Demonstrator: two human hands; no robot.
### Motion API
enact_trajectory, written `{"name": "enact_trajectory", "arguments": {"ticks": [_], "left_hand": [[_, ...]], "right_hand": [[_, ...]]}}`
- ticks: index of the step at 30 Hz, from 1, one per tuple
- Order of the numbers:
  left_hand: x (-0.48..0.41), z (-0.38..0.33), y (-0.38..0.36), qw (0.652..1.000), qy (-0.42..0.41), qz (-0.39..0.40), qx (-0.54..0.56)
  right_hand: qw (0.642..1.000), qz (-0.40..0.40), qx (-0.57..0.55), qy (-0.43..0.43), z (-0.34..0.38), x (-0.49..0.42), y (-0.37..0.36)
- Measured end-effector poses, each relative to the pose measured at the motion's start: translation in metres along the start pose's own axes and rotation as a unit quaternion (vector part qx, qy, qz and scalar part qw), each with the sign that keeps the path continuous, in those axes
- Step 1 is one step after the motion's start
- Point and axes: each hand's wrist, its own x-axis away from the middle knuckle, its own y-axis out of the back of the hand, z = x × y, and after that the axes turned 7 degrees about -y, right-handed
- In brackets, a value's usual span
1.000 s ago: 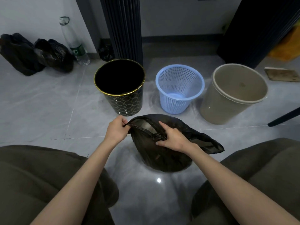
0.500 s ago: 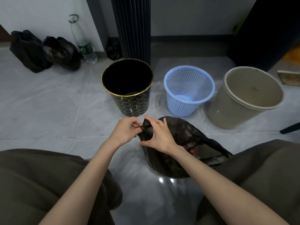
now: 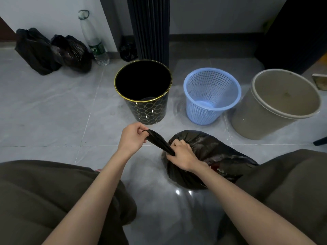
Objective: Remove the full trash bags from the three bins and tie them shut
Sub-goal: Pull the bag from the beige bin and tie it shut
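Observation:
A full black trash bag (image 3: 208, 156) lies on the grey floor between my knees. My left hand (image 3: 131, 138) pinches the end of the bag's gathered neck, stretched out to the left. My right hand (image 3: 181, 154) grips the base of that neck, against the bag's body. Behind stand three bins without bags: a black one with a gold rim (image 3: 152, 106), a blue mesh basket (image 3: 210, 98) and a beige bucket (image 3: 276, 106). Two other black bags (image 3: 37, 50) (image 3: 74, 53) sit against the wall at the far left.
A plastic bottle (image 3: 93, 41) leans on the wall beside the two far bags. A dark ribbed column (image 3: 150, 27) rises behind the black bin, with a small black bag (image 3: 128, 50) at its foot. Dark furniture (image 3: 297, 32) fills the far right.
The bag's open mouth has been gathered into a twisted neck. My left hand pulled its end out to the left, and my right hand slid down to grip the neck's base.

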Motion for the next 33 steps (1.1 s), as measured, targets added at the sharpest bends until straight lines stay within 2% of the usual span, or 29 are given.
{"name": "enact_trajectory", "arguments": {"ticks": [6, 9, 12, 15, 17, 18, 19, 20, 21, 22, 23, 24, 26, 28, 30, 31, 32, 33], "left_hand": [[-0.002, 0.019, 0.0, 0.996, 0.01, -0.025, -0.084], [0.004, 0.015, -0.004, 0.977, -0.056, 0.002, -0.206], [0.011, 0.002, -0.015, 0.929, -0.162, 0.101, -0.316], [0.018, 0.001, -0.03, 0.848, -0.245, 0.192, -0.428], [0.024, 0.015, -0.041, 0.792, -0.248, 0.223, -0.511], [0.026, 0.024, -0.046, 0.779, -0.237, 0.231, -0.532], [0.027, 0.03, -0.05, 0.791, -0.218, 0.237, -0.52], [0.028, 0.032, -0.052, 0.835, -0.184, 0.243, -0.459], [0.027, 0.029, -0.054, 0.89, -0.13, 0.258, -0.353], [0.026, 0.025, -0.055, 0.929, -0.058, 0.282, -0.232], [0.025, 0.02, -0.055, 0.949, 0.016, 0.296, -0.11], [0.024, 0.015, -0.055, 0.952, 0.085, 0.294, 0.004], [0.024, 0.01, -0.054, 0.915, 0.21, 0.268, 0.214], [0.024, 0.011, -0.054, 0.837, 0.311, 0.213, 0.397], [0.024, 0.013, -0.059, 0.763, 0.355, 0.158, 0.516], [0.025, 0.014, -0.061, 0.744, 0.362, 0.135, 0.545], [0.026, 0.013, -0.063, 0.754, 0.358, 0.124, 0.537], [0.026, 0.014, -0.066, 0.795, 0.334, 0.122, 0.491]], "right_hand": [[0.996, 0.001, 0.083, 0.021, -0.019, 0.004, 0.0], [0.994, 0.011, 0.102, 0.025, -0.019, 0.007, -0.002], [0.994, 0.017, 0.106, 0.019, -0.018, 0.006, -0.001], [0.993, 0.021, 0.111, 0.022, -0.016, 0.005, -0.003], [0.993, 0.021, 0.114, 0.027, -0.015, 0.007, -0.004], [0.993, 0.021, 0.115, 0.031, -0.016, 0.008, -0.004], [0.992, 0.022, 0.116, 0.034, -0.016, 0.009, -0.004], [0.992, 0.022, 0.12, 0.038, -0.017, 0.01, -0.003], [0.991, 0.022, 0.125, 0.042, -0.018, 0.01, -0.003], [0.99, 0.022, 0.129, 0.045, -0.019, 0.011, -0.003], [0.99, 0.02, 0.13, 0.047, -0.021, 0.012, -0.004], [0.991, 0.013, 0.125, 0.048, -0.023, 0.013, -0.005], [0.992, -0.015, 0.115, 0.051, -0.026, 0.015, -0.005], [0.991, -0.042, 0.112, 0.057, -0.028, 0.017, -0.005], [0.99, -0.057, 0.111, 0.064, -0.03, 0.019, -0.006], [0.99, -0.061, 0.109, 0.067, -0.031, 0.021, -0.007], [0.99, -0.065, 0.104, 0.07, -0.031, 0.021, -0.008], [0.99, -0.07, 0.097, 0.072, -0.031, 0.021, -0.009]]}}
